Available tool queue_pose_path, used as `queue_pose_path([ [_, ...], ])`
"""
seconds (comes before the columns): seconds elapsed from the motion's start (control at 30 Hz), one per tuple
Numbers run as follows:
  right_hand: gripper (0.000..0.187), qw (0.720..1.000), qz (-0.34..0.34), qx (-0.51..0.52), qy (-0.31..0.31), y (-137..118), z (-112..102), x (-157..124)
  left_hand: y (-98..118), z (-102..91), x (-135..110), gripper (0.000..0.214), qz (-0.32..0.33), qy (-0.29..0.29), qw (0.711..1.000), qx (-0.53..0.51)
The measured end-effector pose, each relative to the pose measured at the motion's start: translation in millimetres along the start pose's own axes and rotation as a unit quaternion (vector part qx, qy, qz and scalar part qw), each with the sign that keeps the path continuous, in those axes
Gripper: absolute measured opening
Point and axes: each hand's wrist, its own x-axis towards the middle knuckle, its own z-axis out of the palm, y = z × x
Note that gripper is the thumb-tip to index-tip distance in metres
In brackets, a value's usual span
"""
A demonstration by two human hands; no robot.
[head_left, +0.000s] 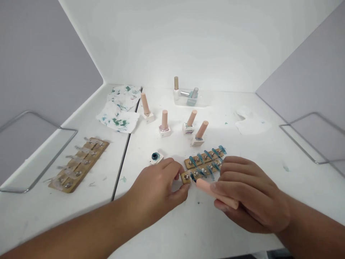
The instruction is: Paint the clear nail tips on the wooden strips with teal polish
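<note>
My left hand (pixel 163 183) pinches the near end of a wooden nail-tip stand (pixel 185 177), thumb and fingers on its edges. Between the fingers of my right hand (pixel 248 194) is a peach nail polish brush (pixel 215 192), its bristle end dark and at the first nail tip by the left fingertips. Teal nail tips (pixel 208 169) rise from metal studs on this stand. A second stand (pixel 190 163) with teal tips lies just behind it, partly hidden by my right hand. The uncapped polish bottle (pixel 156 157) sits beyond my left hand, dark teal at its mouth.
Several capped polish bottles (pixel 165 126) stand farther back, before a clear tray (pixel 202 101) with more bottles. Stained tissues (pixel 118 117) lie back left, a white scrap (pixel 252 124) right. A stand with clear tips (pixel 81 163) lies left. Wire frames (pixel 307 144) edge both sides.
</note>
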Motion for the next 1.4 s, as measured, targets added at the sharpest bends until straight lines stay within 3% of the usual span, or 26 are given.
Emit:
queue_pose_path([
  [0.27,0.021,0.998,0.013,0.005,0.057,1.2,-2.1,0.8,-1.3,-0.5,-1.0,0.009,0.003,-0.001,1.000,-0.006],
  [0.6,0.005,0.999,-0.006,0.032,0.003,-0.5,1.5,1.1,-1.8,0.3,-0.2,0.009,0.003,0.006,1.000,-0.002],
  [0.77,0.018,0.999,-0.006,0.007,0.050,-0.5,0.9,0.6,-3.0,0.4,-1.3,0.009,0.006,0.004,1.000,-0.002],
  [1.1,0.007,0.999,0.008,0.036,-0.010,-4.7,-0.3,-2.1,-1.5,0.0,-1.1,0.010,0.005,0.010,1.000,-0.001],
  [1.27,0.018,0.999,0.000,0.011,0.041,-2.9,-0.7,0.1,-1.7,-0.7,-0.1,0.009,0.007,0.005,1.000,-0.005],
  [1.4,0.016,1.000,0.010,-0.003,0.029,-1.5,2.0,0.8,-1.8,-0.6,-0.1,0.008,0.012,0.013,1.000,0.000],
])
